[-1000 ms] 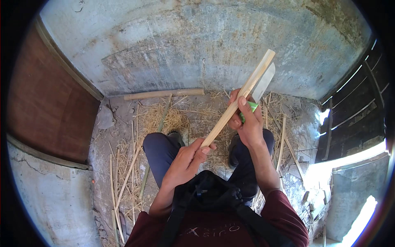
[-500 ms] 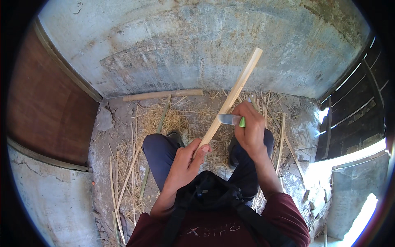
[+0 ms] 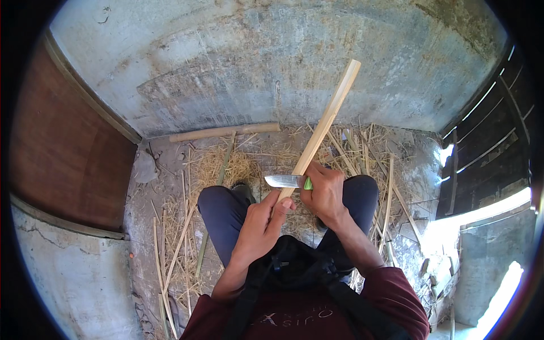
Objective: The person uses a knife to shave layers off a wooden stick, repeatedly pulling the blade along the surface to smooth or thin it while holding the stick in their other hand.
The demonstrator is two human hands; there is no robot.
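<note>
My left hand (image 3: 259, 222) is closed around the lower end of a long pale bamboo strip (image 3: 327, 121), its thumb lying along the near end. From there the strip slants up and away to the right, raised off the floor. My right hand (image 3: 326, 195) grips a knife with a green handle (image 3: 307, 183), most of which the fingers hide. Just above my left fingers, the knife's blade (image 3: 281, 181) lies across the strip with its tip to the left. Both hands are in front of my body, between my bent knees.
Straw-like shavings (image 3: 224, 164) cover much of the floor. Thin strips (image 3: 389, 195) lie on both sides of my legs. A thicker bamboo pole (image 3: 225, 132) rests along the base of the stained wall (image 3: 226, 68). To the left is a brown door panel (image 3: 71, 136); dark slats (image 3: 481, 153) stand right.
My right hand and the knife have moved down along the bamboo strip toward my left hand. The blade now reaches farther left across it. My left hand keeps its grip.
</note>
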